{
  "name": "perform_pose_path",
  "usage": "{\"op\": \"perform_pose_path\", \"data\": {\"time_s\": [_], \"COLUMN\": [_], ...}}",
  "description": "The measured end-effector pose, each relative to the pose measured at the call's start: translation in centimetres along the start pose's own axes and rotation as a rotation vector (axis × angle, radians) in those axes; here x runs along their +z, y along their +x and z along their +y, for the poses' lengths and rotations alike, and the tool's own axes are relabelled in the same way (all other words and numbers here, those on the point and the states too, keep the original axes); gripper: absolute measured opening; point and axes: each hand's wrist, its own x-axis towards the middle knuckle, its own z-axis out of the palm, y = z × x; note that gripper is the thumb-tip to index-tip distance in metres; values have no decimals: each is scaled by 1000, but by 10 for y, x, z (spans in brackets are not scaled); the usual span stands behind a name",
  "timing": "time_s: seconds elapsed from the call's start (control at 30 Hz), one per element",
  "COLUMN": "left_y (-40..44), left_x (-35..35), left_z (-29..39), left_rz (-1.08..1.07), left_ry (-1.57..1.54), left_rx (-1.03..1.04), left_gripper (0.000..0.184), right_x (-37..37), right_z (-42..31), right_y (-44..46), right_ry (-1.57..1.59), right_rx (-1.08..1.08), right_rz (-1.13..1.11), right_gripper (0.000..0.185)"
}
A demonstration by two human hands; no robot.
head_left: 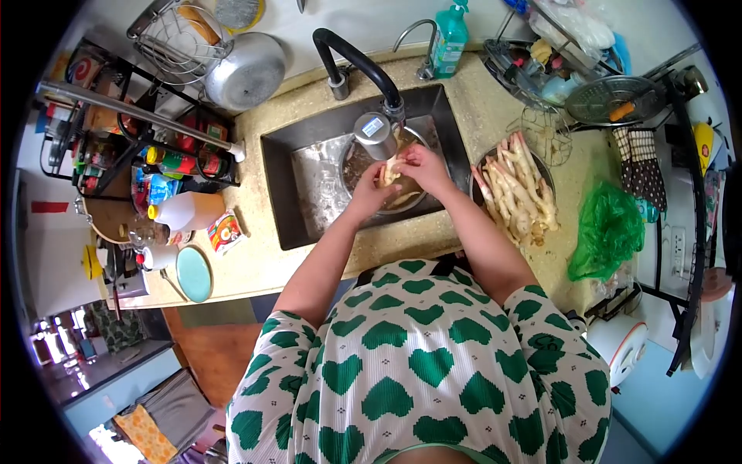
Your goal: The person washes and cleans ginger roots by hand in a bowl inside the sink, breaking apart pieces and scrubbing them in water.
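While the left hand [374, 196] and right hand [425, 172] pinch 1 chicken foot [391, 166] between nearly closed fingertips, handling looks partway.
Beneath the fingers sits a round basin [342, 166]; to their right, a bowl [553, 174] holds heaped chicken feet [519, 193], done or waiting, I cannot tell; beyond them arches a black faucet [359, 58].

bright overall; glare lower left; strong fisheye curve, black corners; hand detail soft.

Nothing legible here, folks
Small print blurs on the green pump bottle [450, 45], one o'clock, and silver cylinder [376, 139], twelve o'clock
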Motion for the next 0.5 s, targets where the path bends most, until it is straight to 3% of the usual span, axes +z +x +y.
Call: {"op": "perform_pose_path", "data": {"time_s": [0.07,0.1,0.2,0.3,0.33,0.5], "left_y": [1,1,-2,1,4,-2], "left_x": [4,6,8,5,3,10], "left_z": [-4,-8,-2,0,1,-3], "left_rz": [-33,-46,-64,-93,-104,-91], "left_ry": [6,-22,-170,-237,-242,-267], "left_rx": [7,0,-44,-56,-49,-18], "left_gripper": [64,64,63,63,63,66], "right_x": [3,-2,-4,12,13,-7], "right_z": [-4,8,18,-17,-11,13], "right_y": [-4,3,11,-7,-7,6], "right_ry": [-181,-25,-99,-320,-563,-325], "right_rx": [-59,-68,-88,-137,-330,-144], "right_rz": [39,49,154,31,76,30], "right_gripper": [11,13,21,30,29,27]}}
